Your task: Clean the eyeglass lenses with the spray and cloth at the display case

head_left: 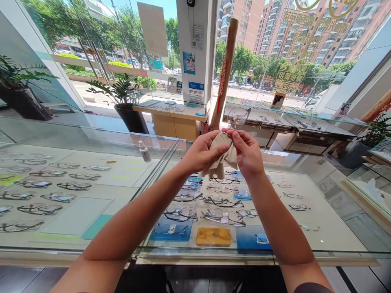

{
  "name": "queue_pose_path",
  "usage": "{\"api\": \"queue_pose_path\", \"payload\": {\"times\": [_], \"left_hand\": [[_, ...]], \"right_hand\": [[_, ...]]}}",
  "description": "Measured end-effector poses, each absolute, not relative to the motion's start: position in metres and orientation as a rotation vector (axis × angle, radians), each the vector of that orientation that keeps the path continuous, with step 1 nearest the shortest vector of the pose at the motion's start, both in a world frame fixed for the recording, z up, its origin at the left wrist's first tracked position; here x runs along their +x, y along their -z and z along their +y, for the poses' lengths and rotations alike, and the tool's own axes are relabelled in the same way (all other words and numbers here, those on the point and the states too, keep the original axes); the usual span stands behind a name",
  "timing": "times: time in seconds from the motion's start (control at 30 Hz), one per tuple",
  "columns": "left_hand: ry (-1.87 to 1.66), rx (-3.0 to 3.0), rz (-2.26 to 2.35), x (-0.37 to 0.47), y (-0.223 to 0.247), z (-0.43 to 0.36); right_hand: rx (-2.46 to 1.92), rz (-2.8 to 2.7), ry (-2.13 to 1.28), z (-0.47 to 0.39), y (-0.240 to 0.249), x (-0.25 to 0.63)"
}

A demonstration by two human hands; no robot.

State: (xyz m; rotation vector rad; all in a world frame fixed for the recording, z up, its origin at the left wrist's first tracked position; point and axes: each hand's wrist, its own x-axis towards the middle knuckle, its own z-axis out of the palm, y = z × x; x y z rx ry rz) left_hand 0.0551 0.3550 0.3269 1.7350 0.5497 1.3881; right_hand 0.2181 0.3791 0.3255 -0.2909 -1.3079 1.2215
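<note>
Both of my hands are raised close together above the glass display case. My left hand is closed on a beige cloth, its thumb pressed over the top. Beside it, my right hand pinches a pair of eyeglasses near the cloth. One lens of the eyeglasses sticks up above my fingers; the other part is hidden by the cloth and hands. A small white spray bottle stands upright on the glass to the left.
Rows of eyeglasses lie inside the display case, with a yellow block near its front edge. Beyond are a wooden pole, a potted plant, low cabinets and large windows.
</note>
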Motion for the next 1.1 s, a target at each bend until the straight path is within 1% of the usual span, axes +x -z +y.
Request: {"api": "queue_pose_path", "payload": {"times": [0.13,0.2,0.43,0.83,1.1], "left_hand": [[-1.605,1.724,0.706,0.063,-0.321,0.358],[-1.646,1.68,0.713,0.063,-0.321,0.36],[-1.413,1.598,0.659,0.047,-0.329,0.365],[-1.558,1.486,0.672,0.019,-0.345,0.369],[-1.535,1.514,0.704,0.019,-0.348,0.365]], "right_hand": [[-0.295,-1.285,-1.232,0.377,-0.321,0.211],[-0.305,-1.3,-1.227,0.378,-0.32,0.211],[-0.276,-1.293,-1.213,0.384,-0.324,0.222],[-0.389,-1.448,-1.147,0.387,-0.332,0.239],[-0.356,-1.597,-1.16,0.388,-0.329,0.24]]}}
